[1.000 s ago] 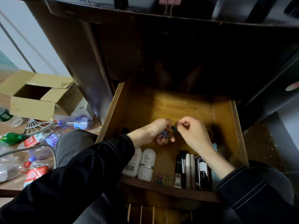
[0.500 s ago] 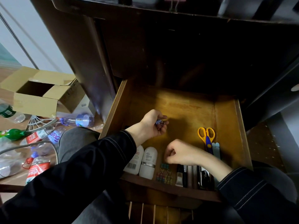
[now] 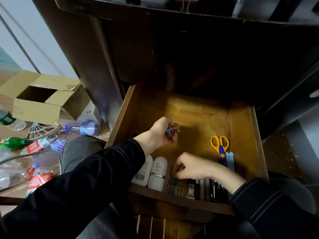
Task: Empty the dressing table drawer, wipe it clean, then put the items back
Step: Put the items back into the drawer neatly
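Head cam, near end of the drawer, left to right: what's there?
White barcode bottle → white roll-on bottle → coloured binder clips → dark sticks and tubes → pale blue files.

**One head-worn view**

A wide-angle camera on the person's head looks steeply down, close over the open wooden drawer (image 3: 198, 116). The left hand (image 3: 161, 134) and right hand (image 3: 191, 167) sit mid-frame; a cardboard box (image 3: 39, 102) marks the left edge.
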{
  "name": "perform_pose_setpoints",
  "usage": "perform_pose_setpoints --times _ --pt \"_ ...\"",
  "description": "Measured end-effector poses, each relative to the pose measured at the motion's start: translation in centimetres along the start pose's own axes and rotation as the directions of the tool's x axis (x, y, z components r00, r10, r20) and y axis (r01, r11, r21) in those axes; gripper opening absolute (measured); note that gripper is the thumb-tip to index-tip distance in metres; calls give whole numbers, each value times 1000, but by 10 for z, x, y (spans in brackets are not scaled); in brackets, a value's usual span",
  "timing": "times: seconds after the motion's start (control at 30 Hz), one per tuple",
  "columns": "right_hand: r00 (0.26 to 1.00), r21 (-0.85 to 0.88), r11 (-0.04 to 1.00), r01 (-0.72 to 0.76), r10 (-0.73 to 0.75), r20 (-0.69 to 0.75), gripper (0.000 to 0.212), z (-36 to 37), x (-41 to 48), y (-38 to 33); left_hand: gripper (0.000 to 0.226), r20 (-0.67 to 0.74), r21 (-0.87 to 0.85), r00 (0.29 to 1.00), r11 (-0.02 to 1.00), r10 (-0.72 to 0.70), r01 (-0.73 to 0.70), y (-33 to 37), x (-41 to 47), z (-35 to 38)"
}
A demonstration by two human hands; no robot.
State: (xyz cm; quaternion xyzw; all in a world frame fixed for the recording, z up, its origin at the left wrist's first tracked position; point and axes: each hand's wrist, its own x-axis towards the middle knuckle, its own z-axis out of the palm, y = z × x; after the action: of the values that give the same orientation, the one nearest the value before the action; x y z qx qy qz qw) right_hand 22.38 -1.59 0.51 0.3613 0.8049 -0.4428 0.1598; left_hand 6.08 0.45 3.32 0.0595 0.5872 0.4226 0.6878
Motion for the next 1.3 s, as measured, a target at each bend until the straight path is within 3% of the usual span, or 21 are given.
perform_pose_setpoints --times 0.57,0.67,0.77,0.83,0.97,1.13,1.3 --pt "999 -52 998 -47 47 -11 17 -4 1 -1 21 -34 5 999 1000 -11 11 -1 -1 1" --pt "953 -32 991 -133 119 -279 15 -19 0 1 23 -45 16 999 1000 -17 18 0 -1 2" --pt "752 121 991 -58 123 -648 11 -32 -8 0 25 -20 81 999 996 -40 42 -1 -2 3" --pt "661 155 986 56 80 -746 8 -35 -11 -2 26 27 136 997 988 -78 73 -3 -4 5" --pt "743 177 977 115 34 -669 7 -31 -9 -8 32 132 242 984 966 -122 87 -8 -7 9" --pt "761 367 910 196 95 -642 12 -36 -9 -6 41 153 265 984 963 -96 52 -7 -6 7" --pt "773 488 855 177 186 -607 10 -36 -9 -7 43 193 304 978 952 -84 22 -8 -5 7"
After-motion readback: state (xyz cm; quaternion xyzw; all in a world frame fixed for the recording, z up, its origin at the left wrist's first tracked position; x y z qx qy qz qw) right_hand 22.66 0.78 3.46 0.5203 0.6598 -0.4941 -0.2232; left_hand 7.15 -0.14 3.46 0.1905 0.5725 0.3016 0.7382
